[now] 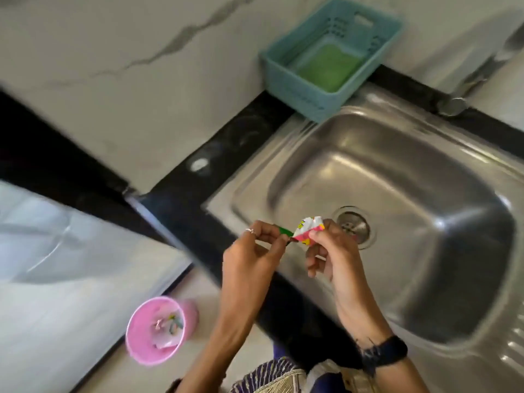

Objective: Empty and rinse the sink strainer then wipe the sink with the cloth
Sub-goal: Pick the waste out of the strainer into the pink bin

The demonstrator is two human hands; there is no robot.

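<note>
A steel sink [397,177] fills the right half of the view, its round strainer [354,225] set in the drain. Over the sink's front left corner, my right hand [329,251] pinches a crumpled pink, white and yellow wrapper [307,228]. My left hand [255,251], a ring on one finger, pinches a small green piece [285,231] right beside the wrapper. A green cloth [326,68] lies inside a teal plastic basket [283,69] on the counter behind the sink.
A pink bin [141,333] holding scraps of wrapper stands on the floor at the lower left. The tap [453,104] is at the sink's far right edge. Black counter edging [198,211] runs along the sink's left side.
</note>
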